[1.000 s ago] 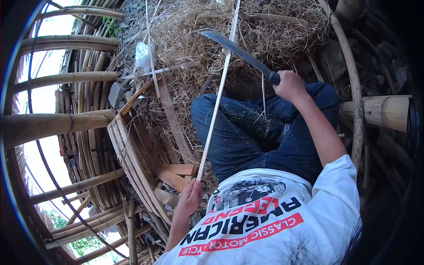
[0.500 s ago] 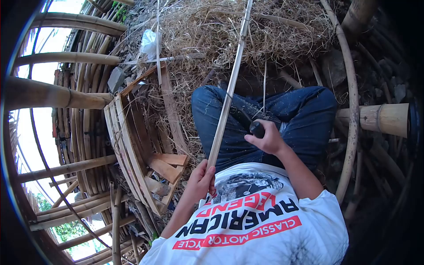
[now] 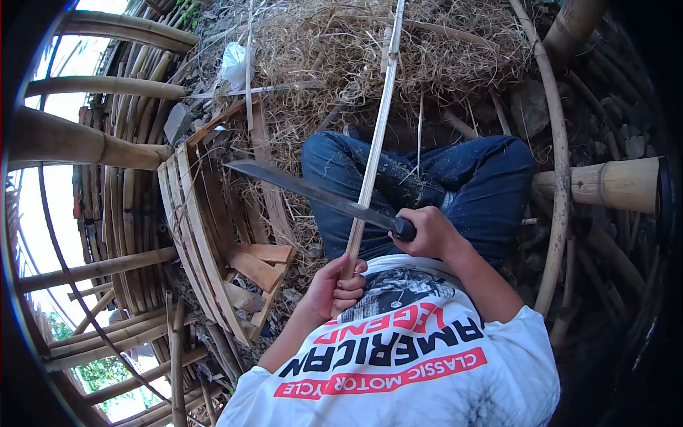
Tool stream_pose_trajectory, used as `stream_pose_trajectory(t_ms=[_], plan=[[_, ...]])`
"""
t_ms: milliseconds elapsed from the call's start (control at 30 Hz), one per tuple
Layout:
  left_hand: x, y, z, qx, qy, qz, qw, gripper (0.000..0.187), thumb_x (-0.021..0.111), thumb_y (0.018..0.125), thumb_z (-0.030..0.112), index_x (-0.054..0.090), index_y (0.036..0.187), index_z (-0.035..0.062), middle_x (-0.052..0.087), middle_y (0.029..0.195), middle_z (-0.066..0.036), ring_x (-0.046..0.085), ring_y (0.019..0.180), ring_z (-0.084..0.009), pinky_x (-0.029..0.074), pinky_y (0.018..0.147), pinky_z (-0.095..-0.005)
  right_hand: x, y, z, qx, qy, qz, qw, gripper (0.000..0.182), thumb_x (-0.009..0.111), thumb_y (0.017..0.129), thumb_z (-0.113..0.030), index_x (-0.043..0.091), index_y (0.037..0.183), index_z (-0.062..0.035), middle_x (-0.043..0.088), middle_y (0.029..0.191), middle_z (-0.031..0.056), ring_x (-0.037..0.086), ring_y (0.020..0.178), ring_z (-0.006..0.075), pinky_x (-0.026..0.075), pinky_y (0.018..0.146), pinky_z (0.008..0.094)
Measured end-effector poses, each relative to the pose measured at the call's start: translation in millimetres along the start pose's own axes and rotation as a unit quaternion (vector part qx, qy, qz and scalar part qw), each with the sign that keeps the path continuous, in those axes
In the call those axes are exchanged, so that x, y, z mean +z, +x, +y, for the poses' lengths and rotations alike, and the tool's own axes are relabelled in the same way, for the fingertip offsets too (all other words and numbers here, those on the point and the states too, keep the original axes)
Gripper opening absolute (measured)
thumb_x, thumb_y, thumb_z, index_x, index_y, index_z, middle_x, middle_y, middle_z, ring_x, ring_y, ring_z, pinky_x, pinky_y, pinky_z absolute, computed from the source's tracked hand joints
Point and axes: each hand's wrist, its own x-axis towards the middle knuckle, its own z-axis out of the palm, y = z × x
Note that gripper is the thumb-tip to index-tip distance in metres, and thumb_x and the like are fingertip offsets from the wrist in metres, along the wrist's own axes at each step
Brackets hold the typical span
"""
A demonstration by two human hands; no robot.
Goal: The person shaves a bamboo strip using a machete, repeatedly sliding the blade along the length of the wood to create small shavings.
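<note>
My left hand [image 3: 340, 286] is closed round the near end of a long, pale bamboo strip [image 3: 375, 153], close to my shirt. From there the strip runs away from me over my crossed legs to the top of the view. In my right hand [image 3: 429, 233] is the black handle of a machete [image 3: 313, 192]. Its long dark blade points left and lies across the strip, just beyond my left hand. Pale shavings dot my jeans [image 3: 491, 171].
Curly bamboo shavings [image 3: 455, 57] cover the ground ahead. At left stands a broken wooden crate [image 3: 196, 235] beside a bamboo pole structure [image 3: 107, 153]. A thick cut bamboo pole [image 3: 619, 186] lies at right, behind a thin curved pole [image 3: 560, 156]. A white plastic bag [image 3: 235, 65] rests upper left.
The machete has swung from pointing away along the strip to lying across it, its tip now far left. My left hand has moved slightly right and up, its fingers now showing round the strip.
</note>
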Motion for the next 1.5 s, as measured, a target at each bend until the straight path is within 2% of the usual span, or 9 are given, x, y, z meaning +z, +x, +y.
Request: stream_pose_trajectory(t_ms=[333,533,600,667,867,1000,1067,1233,1500], plan=[[33.7,9.8,-15.7,0.110,0.294,0.150,0.938,0.021,0.058,0.093,0.022,0.040,0.092,0.0121,0.029,0.060,0.007,0.025,0.044,-0.0015,0.015,0.036,-0.0206,4.2,-10.3,-19.1,0.010,-0.030,-0.047,0.998,0.022,0.075,0.069,-0.020,0.063,0.079,-0.0045,0.064,0.068,0.0169,0.066,0.066,0.0350,0.053,0.060,0.0403],[-5.8,27.4,-22.0,0.323,0.612,0.145,0.707,0.038,0.066,0.089,0.018,0.043,0.116,0.0038,0.041,0.068,0.002,0.034,0.047,-0.0047,0.029,0.042,-0.0207,5.1,-7.2,-22.6,0.046,-0.102,-0.067,0.991,0.024,0.071,0.067,-0.028,0.065,0.076,-0.0074,0.065,0.067,0.0161,0.066,0.067,0.0353,0.054,0.064,0.0434],[-8.3,20.0,-18.9,0.315,0.605,0.120,0.722,0.044,0.065,0.089,0.016,0.041,0.124,0.0039,0.040,0.068,0.000,0.034,0.046,-0.0058,0.030,0.040,-0.0198,5.2,-9.4,-22.6,0.043,-0.093,-0.062,0.993,0.024,0.072,0.066,-0.028,0.065,0.076,-0.0072,0.065,0.068,0.0164,0.066,0.067,0.0353,0.054,0.064,0.0434],[-1.1,5.9,-8.9,0.077,0.215,-0.083,0.970,0.040,0.065,0.088,0.015,0.043,0.120,0.0039,0.040,0.065,0.000,0.035,0.045,-0.0066,0.030,0.036,-0.0216,5.1,-9.9,-21.8,0.039,-0.087,-0.055,0.994,0.024,0.072,0.066,-0.027,0.065,0.076,-0.0070,0.065,0.068,0.0168,0.066,0.067,0.0354,0.054,0.064,0.0434],[0.0,4.4,-11.8,0.035,0.174,-0.081,0.981,0.025,0.057,0.095,0.023,0.045,0.111,0.0080,0.030,0.059,0.006,0.026,0.043,-0.0032,0.024,0.034,-0.0193,11.3,-13.1,-20.2,0.093,0.015,-0.021,0.995,0.022,0.074,0.067,-0.019,0.064,0.077,-0.0032,0.064,0.069,0.0191,0.066,0.069,0.0377,0.053,0.063,0.0410],[7.0,15.0,-18.7,0.207,0.485,0.126,0.840,0.020,0.055,0.096,0.022,0.044,0.098,0.0063,0.046,0.059,-0.001,0.044,0.045,-0.0136,0.034,0.044,-0.0300,1.3,-11.1,-30.0,0.102,0.041,-0.004,0.994,0.017,0.073,0.072,-0.014,0.063,0.077,-0.0017,0.063,0.067,0.0188,0.066,0.067,0.0368,0.052,0.059,0.0386],[18.7,17.5,-24.1,0.282,0.726,0.252,0.574,0.022,0.056,0.093,0.018,0.041,0.099,0.0018,0.056,0.064,-0.018,0.056,0.058,-0.0361,0.040,0.053,-0.0415,-3.9,-12.3,-35.2,0.098,0.039,0.006,0.994,0.017,0.073,0.071,-0.015,0.063,0.077,-0.0021,0.063,0.067,0.0187,0.066,0.066,0.0361,0.051,0.058,0.0382],[16.3,27.6,-27.3,0.272,0.678,0.221,0.647,0.024,0.052,0.093,0.008,0.042,0.113,-0.0018,0.055,0.080,-0.017,0.048,0.074,-0.0162,0.044,0.070,-0.0339,-4.8,-19.4,-39.9,0.057,-0.003,-0.011,0.998,0.021,0.074,0.068,-0.018,0.063,0.078,-0.0036,0.064,0.067,0.0176,0.066,0.066,0.0355,0.052,0.059,0.0395],[9.8,32.4,-30.0,0.321,0.682,0.199,0.627,0.024,0.046,0.096,0.010,0.047,0.115,-0.0053,0.060,0.097,-0.024,0.060,0.091,-0.0353,0.044,0.084,-0.0385,9.3,-20.2,-29.1,0.036,-0.109,-0.066,0.991,0.023,0.073,0.063,-0.021,0.064,0.078,-0.0056,0.065,0.069,0.0175,0.065,0.065,0.0353,0.053,0.061,0.0420]])
